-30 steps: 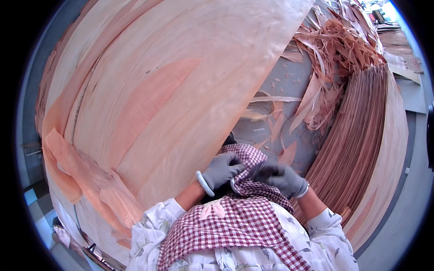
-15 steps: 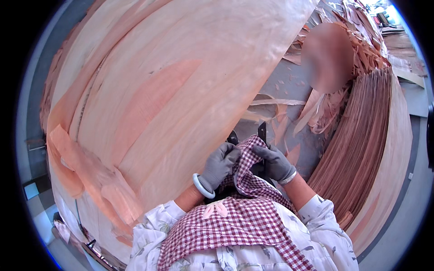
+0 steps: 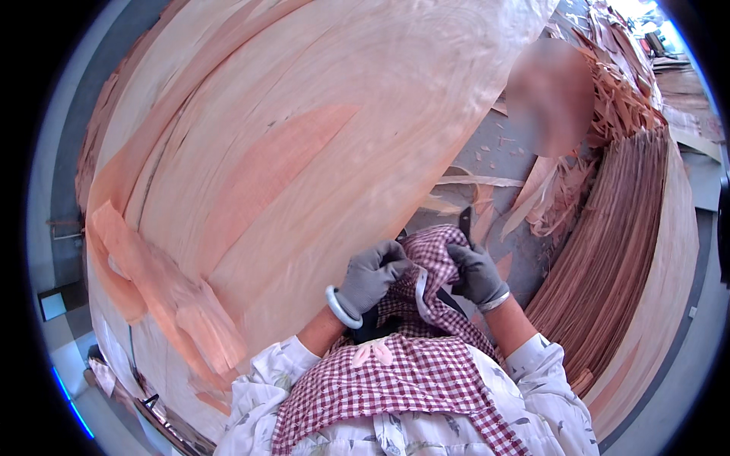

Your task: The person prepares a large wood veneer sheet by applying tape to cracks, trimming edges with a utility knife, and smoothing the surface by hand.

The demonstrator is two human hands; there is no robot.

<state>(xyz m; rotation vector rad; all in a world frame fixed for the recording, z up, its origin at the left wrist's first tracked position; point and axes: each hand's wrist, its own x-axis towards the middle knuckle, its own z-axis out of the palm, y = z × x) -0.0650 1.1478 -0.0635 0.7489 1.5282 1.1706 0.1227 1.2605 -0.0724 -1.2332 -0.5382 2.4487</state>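
Presently, both gloved hands busy at lap height, before the person's body; left hand (image 3: 374,280) has fingers curled, grip pinching the edge of a bunched checked cloth (image 3: 433,247); right hand (image 3: 476,273) opposite, thumb and fingers closed on the cloth's other side; dark flat tool (image 3: 464,220) juts up beside the right fingers, how it is held unclear; cloth lies between the two hands, just above the checked apron (image 3: 380,380); broad pale wood sheets (image 3: 327,68) to the left; tall stack of reddish sheets (image 3: 608,235) to the right; torn scraps (image 3: 627,106) beyond, grey floor (image 3: 487,148) between.
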